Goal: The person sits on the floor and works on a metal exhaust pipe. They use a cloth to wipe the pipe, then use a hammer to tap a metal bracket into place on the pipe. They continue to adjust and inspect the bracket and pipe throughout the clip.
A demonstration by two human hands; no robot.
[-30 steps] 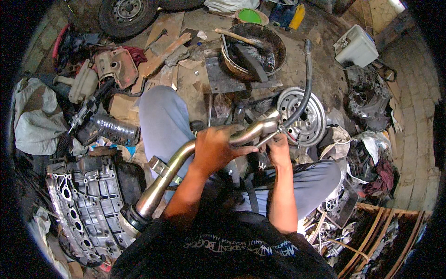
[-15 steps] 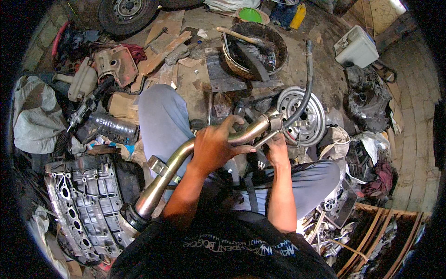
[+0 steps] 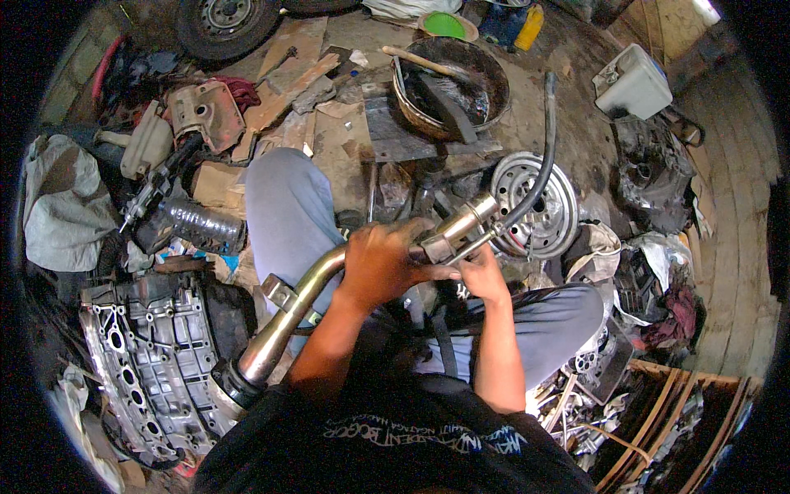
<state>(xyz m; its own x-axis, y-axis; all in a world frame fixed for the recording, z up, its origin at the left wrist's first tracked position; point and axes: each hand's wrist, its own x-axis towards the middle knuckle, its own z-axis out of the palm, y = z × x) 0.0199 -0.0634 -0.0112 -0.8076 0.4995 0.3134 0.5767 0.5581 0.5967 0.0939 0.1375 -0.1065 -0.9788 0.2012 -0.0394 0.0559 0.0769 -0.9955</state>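
A bent, shiny metal pipe [image 3: 306, 288] runs from the lower left up over my lap to the right. A black rubber collar [image 3: 237, 385] sits round its lower end. My left hand [image 3: 380, 262] is closed round the pipe's upper part, its thumb reaching toward the right hand. Just beyond its fingers, a metal bracket [image 3: 438, 248] lies on the pipe. A thin metal tube [image 3: 475, 244] runs beside the bracket and joins a black rubber hose [image 3: 543, 165], which rises past the wheel rim. My right hand [image 3: 485, 276] is closed on the thin tube from below; its fingertips are partly hidden.
A silver wheel rim [image 3: 561, 206] lies beyond my right hand. Ahead stands a dirty round basin [image 3: 502, 90] with a wooden handle across it. An engine cylinder head [image 3: 156, 362] is at my left. A wooden crate [image 3: 650, 370] of metal parts is at lower right.
The bracket has moved down the pipe toward my left hand, so more of the pipe's upper end shows. The hose has shifted slightly. Both hands keep their hold.
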